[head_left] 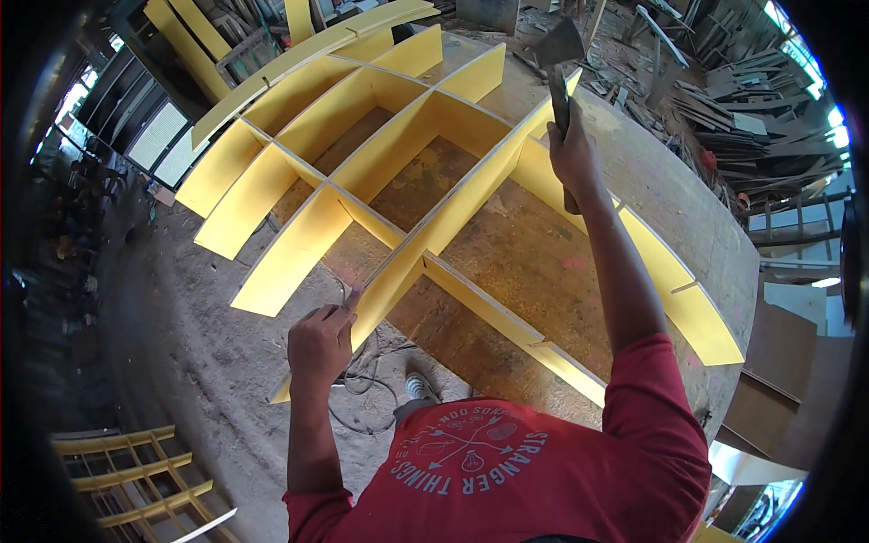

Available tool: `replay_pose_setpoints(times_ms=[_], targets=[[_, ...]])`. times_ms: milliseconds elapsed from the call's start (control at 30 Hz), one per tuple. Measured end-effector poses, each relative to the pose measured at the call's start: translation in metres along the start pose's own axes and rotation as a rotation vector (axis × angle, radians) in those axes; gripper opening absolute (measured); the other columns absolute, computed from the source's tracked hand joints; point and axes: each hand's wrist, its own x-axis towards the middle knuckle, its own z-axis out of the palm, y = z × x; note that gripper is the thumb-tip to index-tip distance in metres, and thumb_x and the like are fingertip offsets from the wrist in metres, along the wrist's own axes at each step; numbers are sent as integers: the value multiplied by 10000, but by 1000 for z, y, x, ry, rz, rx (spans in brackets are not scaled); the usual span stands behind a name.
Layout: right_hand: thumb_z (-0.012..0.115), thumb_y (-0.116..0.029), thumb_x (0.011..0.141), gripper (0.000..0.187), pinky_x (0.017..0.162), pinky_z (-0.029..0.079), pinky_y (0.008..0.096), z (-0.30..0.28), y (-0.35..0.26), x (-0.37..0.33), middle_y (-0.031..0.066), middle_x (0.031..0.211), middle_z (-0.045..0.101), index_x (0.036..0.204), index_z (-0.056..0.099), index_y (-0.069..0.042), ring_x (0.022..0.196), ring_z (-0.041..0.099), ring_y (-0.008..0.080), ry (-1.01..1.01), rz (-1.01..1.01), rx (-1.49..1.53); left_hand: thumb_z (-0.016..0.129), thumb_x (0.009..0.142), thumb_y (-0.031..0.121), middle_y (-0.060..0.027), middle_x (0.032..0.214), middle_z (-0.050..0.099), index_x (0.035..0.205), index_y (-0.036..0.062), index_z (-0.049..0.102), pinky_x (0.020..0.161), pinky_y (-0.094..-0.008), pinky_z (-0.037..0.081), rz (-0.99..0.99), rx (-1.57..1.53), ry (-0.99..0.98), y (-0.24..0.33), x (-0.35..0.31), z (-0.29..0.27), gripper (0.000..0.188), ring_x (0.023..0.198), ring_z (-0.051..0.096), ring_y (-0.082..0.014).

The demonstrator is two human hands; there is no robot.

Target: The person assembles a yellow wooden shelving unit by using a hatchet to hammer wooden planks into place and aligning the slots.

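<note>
While the left hand (pixel 319 348) grips a long yellow board (pixel 457 224) near its close end, the right hand (pixel 574 156) clasps a hatchet (pixel 559 43) by its handle, raised over the yellow grid (pixel 291 256), which stands on the worktop (pixel 692 204).

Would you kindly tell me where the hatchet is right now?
In the head view, the hatchet is right of centre near the top, gripped in the right hand by the far end of the long yellow board.
</note>
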Motion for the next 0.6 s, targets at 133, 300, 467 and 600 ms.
replay_pose_setpoints(times_ms=[133, 300, 467, 600], targets=[[653, -268, 1031, 552, 797, 563, 602, 45, 91, -1, 320, 1058, 741, 1513, 453, -89, 937, 730, 523, -181, 34, -268, 732, 967, 165, -117, 958, 761, 1528, 254, 641, 747, -491, 588, -19, -25, -30, 5, 12, -1, 575, 839, 738, -368], [687, -265, 1011, 559, 791, 579, 575, 8, 40, -1, 306, 1073, 745, 1491, 496, -52, 891, 747, 479, -404, 104, -109, 719, 998, 275, -212, 1085, 777, 1553, 203, 593, 846, -545, 591, -239, -56, -123, 9, 15, -3, 573, 982, 741, -453], [663, -285, 1040, 577, 858, 572, 561, -38, -42, -94, 320, 1039, 746, 1542, 487, -62, 951, 741, 509, -307, -77, 148, 698, 1020, 319, -269, 945, 754, 1235, 94, 693, 797, -599, 574, -311, -8, -245, 14, 23, -6, 312, 924, 731, -492], [621, -267, 1057, 601, 880, 552, 620, -47, -110, -167, 314, 969, 741, 1597, 410, -109, 939, 735, 517, -380, -166, 228, 700, 1020, 328, -260, 892, 746, 1137, 68, 676, 762, -607, 568, -283, -9, -204, 9, 16, -2, 286, 883, 734, -490]])
